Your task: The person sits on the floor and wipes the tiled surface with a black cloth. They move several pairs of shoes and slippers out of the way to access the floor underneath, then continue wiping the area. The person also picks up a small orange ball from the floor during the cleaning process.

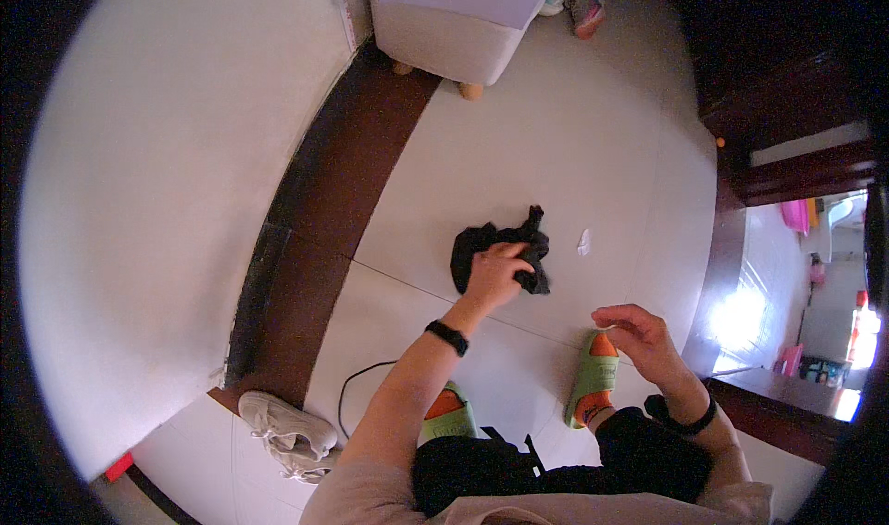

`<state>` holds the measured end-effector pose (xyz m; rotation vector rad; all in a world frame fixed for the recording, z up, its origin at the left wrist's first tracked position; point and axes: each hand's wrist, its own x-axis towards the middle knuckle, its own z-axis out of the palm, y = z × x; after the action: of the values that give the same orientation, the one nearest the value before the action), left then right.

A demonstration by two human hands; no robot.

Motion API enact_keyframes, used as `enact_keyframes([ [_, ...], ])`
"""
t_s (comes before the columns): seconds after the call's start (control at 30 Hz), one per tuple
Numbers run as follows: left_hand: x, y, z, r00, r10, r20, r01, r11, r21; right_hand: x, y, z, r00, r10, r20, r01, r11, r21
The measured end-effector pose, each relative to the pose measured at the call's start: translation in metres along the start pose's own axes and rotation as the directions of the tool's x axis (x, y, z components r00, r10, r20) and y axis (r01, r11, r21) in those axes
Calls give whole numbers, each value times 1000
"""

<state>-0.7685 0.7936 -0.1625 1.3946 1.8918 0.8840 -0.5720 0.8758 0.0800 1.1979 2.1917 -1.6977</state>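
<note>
My left hand (496,275) reaches down to a crumpled black bundle (467,247) on the pale tiled floor, with its fingers closed around part of the dark material. Whether this is a plastic bag or cloth, I cannot tell. A narrow twisted end of it sticks out away from me. My right hand (642,341) hovers above my right green slipper (599,372), fingers bent and thumb apart. By its fingertips shows a thin pale edge, too small to identify. A small white scrap (584,242) lies on the floor right of the bundle.
A white bin-like container (444,46) on short wooden feet stands by the wall (160,178). Pale lace-up shoes (288,431) rest lower left, near a thin black cord (347,386). More shoes (585,14) lie at the far end. A dark doorway threshold (771,407) is on the right.
</note>
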Motion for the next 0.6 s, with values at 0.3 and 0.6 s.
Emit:
enact_keyframes([
  [0.3, -208, -91, -191, 462, -839, -286, -8, 319, -948, 9, 2, 12, 997, -9, 71, 9, 1000, -1],
  [0.6, -139, -143, -137, 597, -619, -511, 800, 406, 443, -1, 32, 13, 994, 102, 39, -103, 994, 23],
])
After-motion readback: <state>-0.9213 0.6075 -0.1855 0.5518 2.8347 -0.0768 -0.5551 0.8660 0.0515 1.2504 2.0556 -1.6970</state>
